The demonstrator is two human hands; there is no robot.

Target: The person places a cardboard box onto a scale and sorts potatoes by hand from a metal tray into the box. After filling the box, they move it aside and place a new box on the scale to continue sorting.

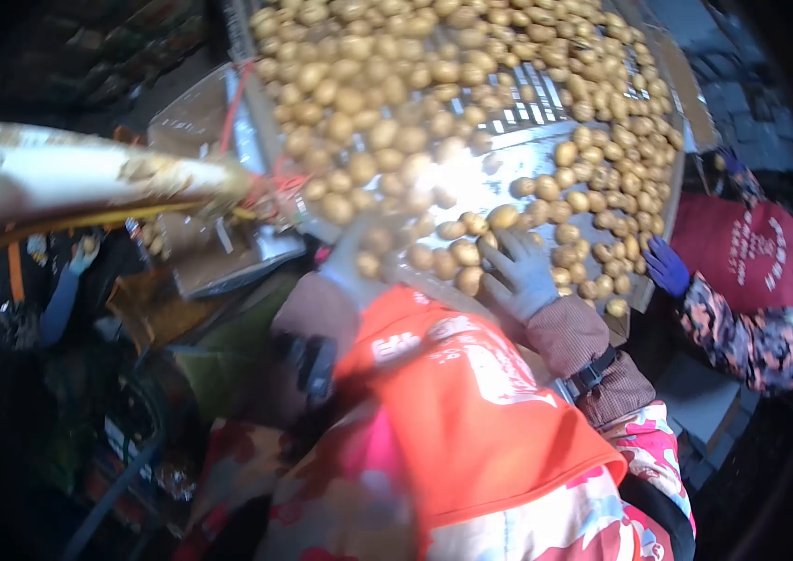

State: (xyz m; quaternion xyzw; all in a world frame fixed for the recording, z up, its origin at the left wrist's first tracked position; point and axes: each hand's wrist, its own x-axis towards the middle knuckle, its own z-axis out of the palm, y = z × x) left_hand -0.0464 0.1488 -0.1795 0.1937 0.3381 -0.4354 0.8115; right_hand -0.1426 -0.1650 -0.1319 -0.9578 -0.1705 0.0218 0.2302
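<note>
A wide sorting table with a shiny metal surface (509, 159) is spread with many round yellow potatoes (616, 178). At its near edge, my right hand (520, 271) in a grey-blue glove rests over the potatoes, fingers stretched out and apart. My left hand (348, 269), gloved alike, is at the table's near left corner, right beside a couple of potatoes (373, 252). Motion blur and glare smear its fingers. Between the hands, several potatoes (457, 257) line the near edge.
A thick whitish pole (88, 173) juts in from the left, red string tied at its end. Below it stands a cardboard box (205, 252). On the right, a co-worker's purple-gloved hand (668, 266) is at the table edge; another person's hand (83, 254) shows at far left.
</note>
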